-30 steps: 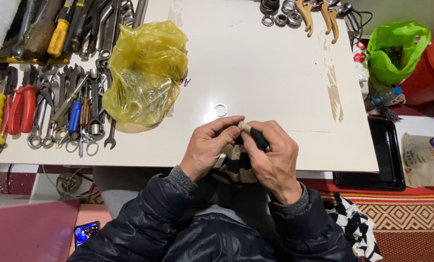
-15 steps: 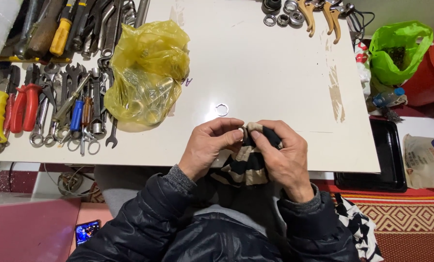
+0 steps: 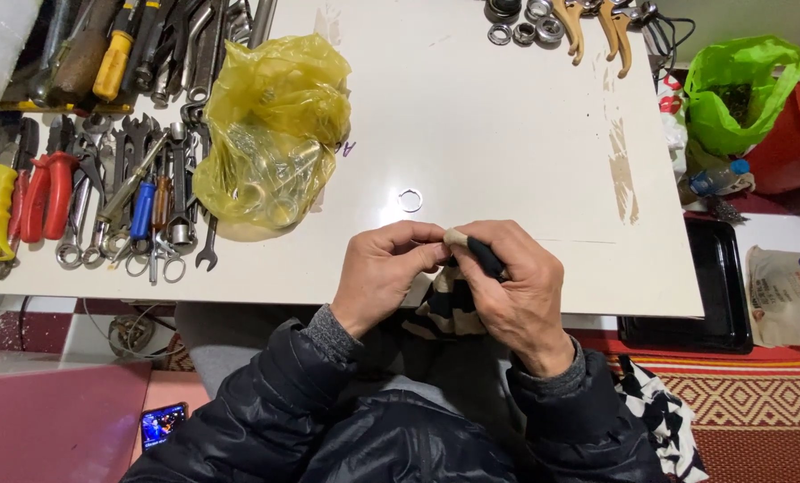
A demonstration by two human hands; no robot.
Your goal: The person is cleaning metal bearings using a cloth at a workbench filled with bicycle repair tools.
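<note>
Lying across the left part of the white worktop (image 3: pixel 471 116) is a spread of wrenches (image 3: pixel 140 201) and pliers with red handles (image 3: pixel 46 192), and a crumpled yellow plastic bag (image 3: pixel 270 134) with metal parts showing through it sits just beside them. A small metal ring (image 3: pixel 410 200) lies alone on bare worktop, just beyond the hands and apart from them. At the far edge are a few round metal fittings (image 3: pixel 525 22) and a tool with tan handles (image 3: pixel 596 27). Off the worktop's right side there is a green bag (image 3: pixel 740 89), a red bin (image 3: pixel 793 134), a black tray (image 3: pixel 699 295) on the floor and a patterned rug (image 3: pixel 749 394).

Both hands meet at the near edge, over the person's lap. The left hand (image 3: pixel 384 273) is curled, its fingertips pinched on the pale end of a small dark-handled tool (image 3: pixel 473 250); the right hand (image 3: pixel 516 286) wraps around the dark handle — knuckles up, thumb hidden. Under them hangs a striped black-and-cream cloth (image 3: pixel 449 309), partly covered by the hands. Nothing lies between the hands and the ring.

Against the picture a second ago, the hands sit a touch farther over the worktop edge, and the dark handle shows more plainly — the ring and the bag have not moved.
</note>
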